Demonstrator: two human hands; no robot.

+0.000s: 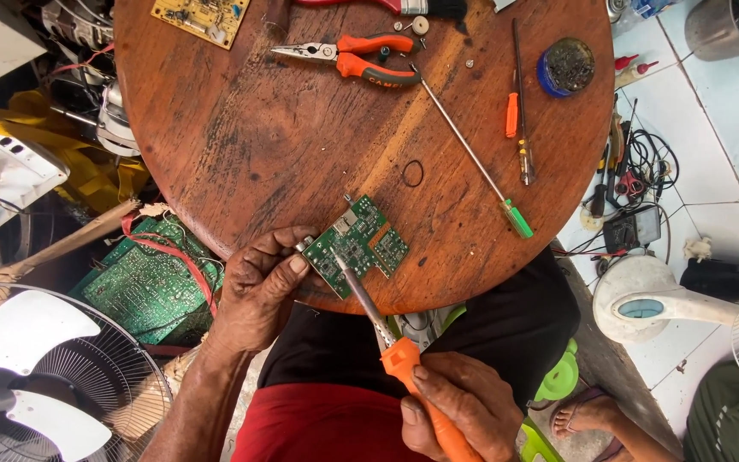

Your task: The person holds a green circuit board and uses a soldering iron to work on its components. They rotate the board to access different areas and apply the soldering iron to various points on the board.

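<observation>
green and studded with small parts, the little circuit board (pixel 357 244) lies at the near edge of the round wooden counter (pixel 241 128), pinned at its left corner by the left hand (pixel 258 291), whose grip is clenched on the board's edge with thumb on top. the right hand (pixel 459 411) wraps its grip around the orange handle of a soldering iron (pixel 387 338), well back from the tip, and the metal shaft slants up and leftward so the tip rests on the board just right of the left thumb.

judging by this, the step in hand is touching a joint on the board with the iron; the next move likely calls for a steady tip and a firm hold so the board does not slide.

beyond both grips lie orange-handled pliers (pixel 361 58), a long green-handled screwdriver (pixel 472 154), a smaller orange one (pixel 517 111) and a round tin (pixel 566 67).

hard to make out: which joint the tip meets, and whether any solder wire is present. the iron's cord and the lower right-hand fingers are cut off by the frame's bottom edge.
</observation>
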